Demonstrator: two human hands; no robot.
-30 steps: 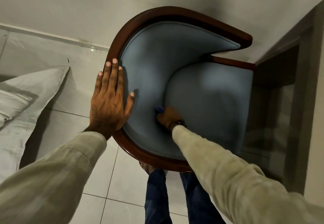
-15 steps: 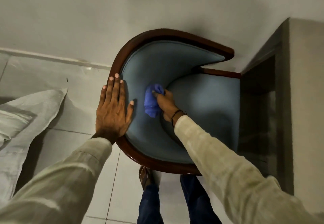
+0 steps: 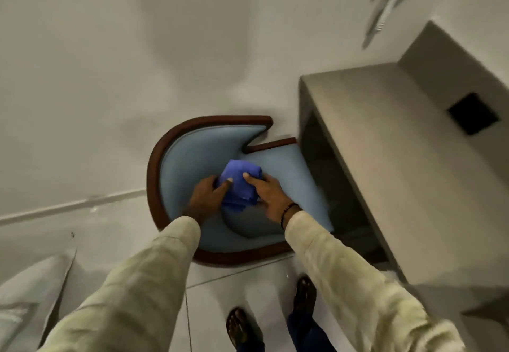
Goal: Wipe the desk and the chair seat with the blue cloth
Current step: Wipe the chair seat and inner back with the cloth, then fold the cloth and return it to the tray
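Observation:
The blue cloth (image 3: 240, 185) is bunched up above the chair seat (image 3: 297, 183), a light blue cushion inside a curved dark wooden frame (image 3: 153, 175). My left hand (image 3: 205, 198) grips the cloth's left side and my right hand (image 3: 268, 193) grips its right side. The grey desk (image 3: 391, 164) stands just right of the chair, its top seen from above. The frame is blurred by motion.
A white pillow (image 3: 30, 296) lies on the tiled floor at the lower left. My sandalled feet (image 3: 242, 327) stand just behind the chair. A pale wall (image 3: 137, 48) runs behind the chair. A dark square opening (image 3: 473, 113) sits in the desk top.
My left hand left the chair's wooden rim and took hold of the cloth beside my right hand. The cloth came up off the backrest. The view pulled back and upward, showing the desk top.

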